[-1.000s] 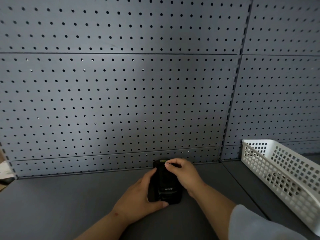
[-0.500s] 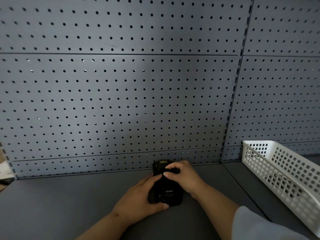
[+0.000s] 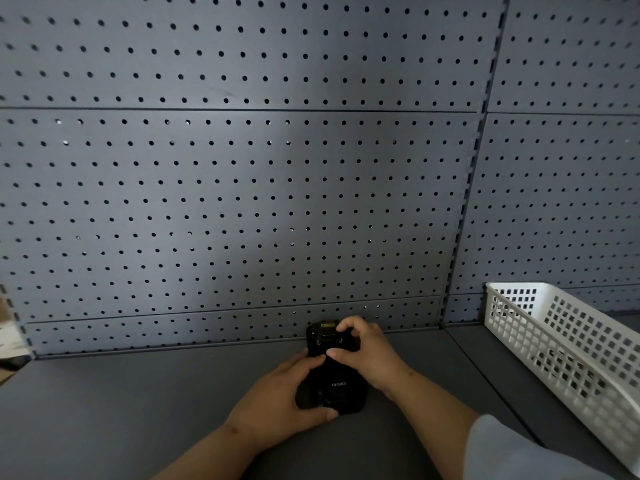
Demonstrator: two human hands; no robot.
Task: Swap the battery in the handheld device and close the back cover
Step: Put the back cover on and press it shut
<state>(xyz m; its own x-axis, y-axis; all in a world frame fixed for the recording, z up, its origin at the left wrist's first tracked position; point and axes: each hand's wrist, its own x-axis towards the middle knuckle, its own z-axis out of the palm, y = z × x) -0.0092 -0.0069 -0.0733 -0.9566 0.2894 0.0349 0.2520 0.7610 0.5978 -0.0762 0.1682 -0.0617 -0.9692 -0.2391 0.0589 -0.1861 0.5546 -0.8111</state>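
A black handheld device lies back-up on the grey shelf, close to the pegboard wall, with a small white logo on its back. My left hand wraps its left side and near end, thumb along the bottom edge. My right hand rests on the upper right part, its thumb and forefinger pinching across the device's back near the top. A small yellow label shows at the far end. I cannot tell whether the back cover is on.
A grey pegboard wall stands right behind the device. A white plastic lattice basket sits on the shelf to the right. Something pale shows at the far left edge.
My right hand's fingers have shifted down from the device's top edge to pinch across its upper back. My left hand has kept its hold and the device has stayed in place.
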